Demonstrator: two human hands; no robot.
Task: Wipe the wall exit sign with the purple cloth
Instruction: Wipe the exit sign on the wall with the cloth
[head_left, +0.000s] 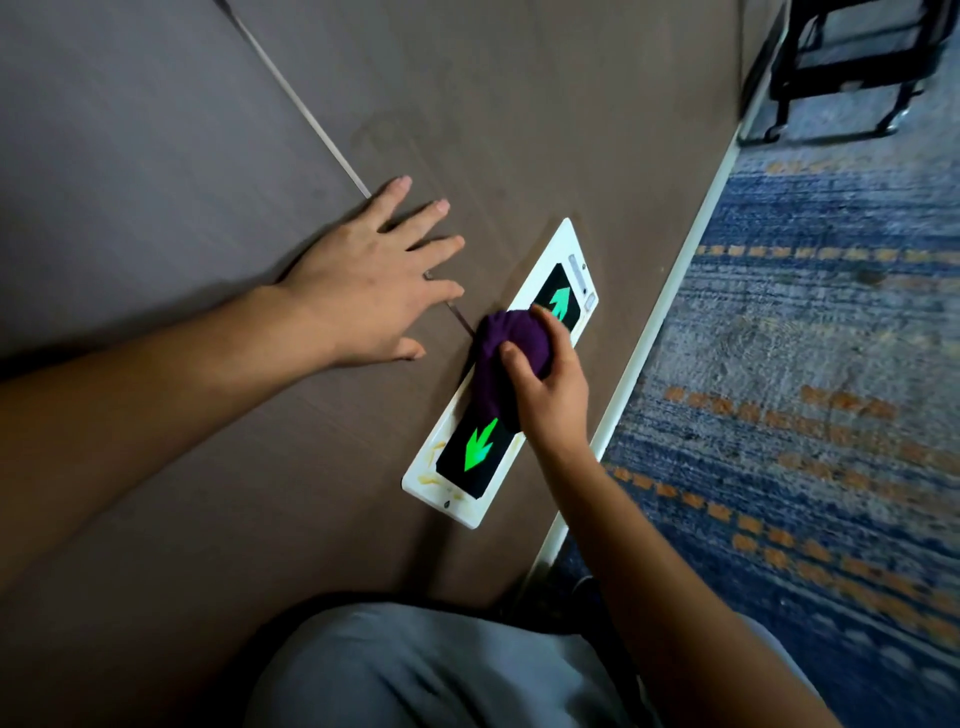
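Best to rub slow and firm, up and down the whole long white plastic exit sign with black middle and green arrows (470, 470), low on the brown wall (208, 156) just above the floor edge. Yellow smears left near the sign's close corner, so go there too. Right hand (550, 395) curled shut around the bunched purple cloth (506, 358), pressing it on the middle of the sign, between the two arrows. Left hand (363, 291) open and flat on the wall beside the sign, fingers spread, holding nothing. Good for balance.
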